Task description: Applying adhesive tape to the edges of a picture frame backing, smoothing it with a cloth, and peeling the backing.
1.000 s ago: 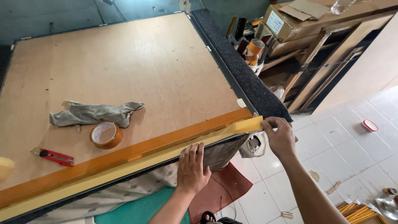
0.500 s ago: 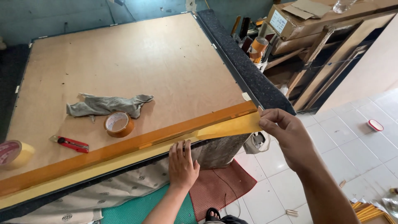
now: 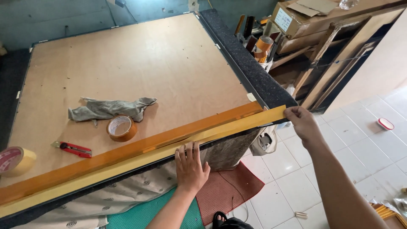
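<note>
Tape strip (image 3: 237, 127): long yellow band lying along the near edge of the board (image 3: 140, 68) on the bench, its long axis running left to right, free end lifted past the near right corner.
Right hand (image 3: 302, 123): fingers pinched on the strip's free end, pulling it taut.
Left hand (image 3: 190, 165): fingers together, flat, pressing the strip at the near edge, mid-length.
Nearby: tape roll (image 3: 121, 128), red cutter (image 3: 74, 149), grey rag (image 3: 108, 108).
</note>
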